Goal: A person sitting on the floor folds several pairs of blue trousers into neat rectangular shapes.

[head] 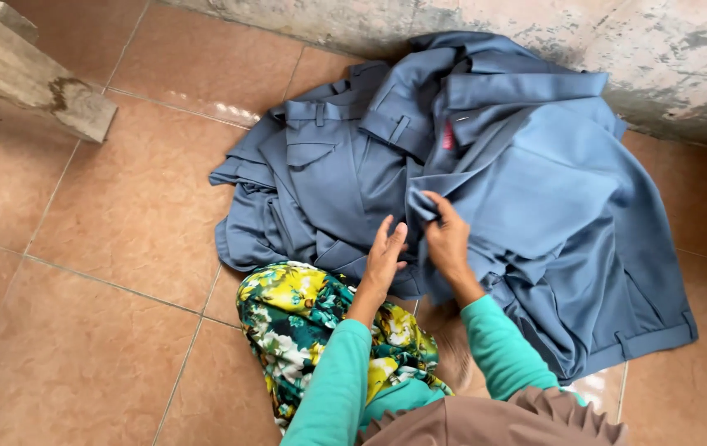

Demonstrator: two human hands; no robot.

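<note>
Pinching blue trousers (485, 190) fold, right hand (448, 239), left hand (385, 258) beside

Slate-blue trousers (485, 190) are lying heaped on glossy terracotta-brown floor tiles (106, 248), a small red tag (448, 136) showing among the folds. The person is wearing teal sleeves (333, 388) and a floral cloth (304, 322) in yellow, green and white; the wall (659, 49) is showing mottled grey.

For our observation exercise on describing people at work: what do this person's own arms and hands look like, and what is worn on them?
Both arms wear long, plain teal sleeves that end at the wrists. The left hand and right hand are bare: no gloves, and no rings, watch or bracelets can be seen. The sleeves carry no visible markings or pattern.
</note>
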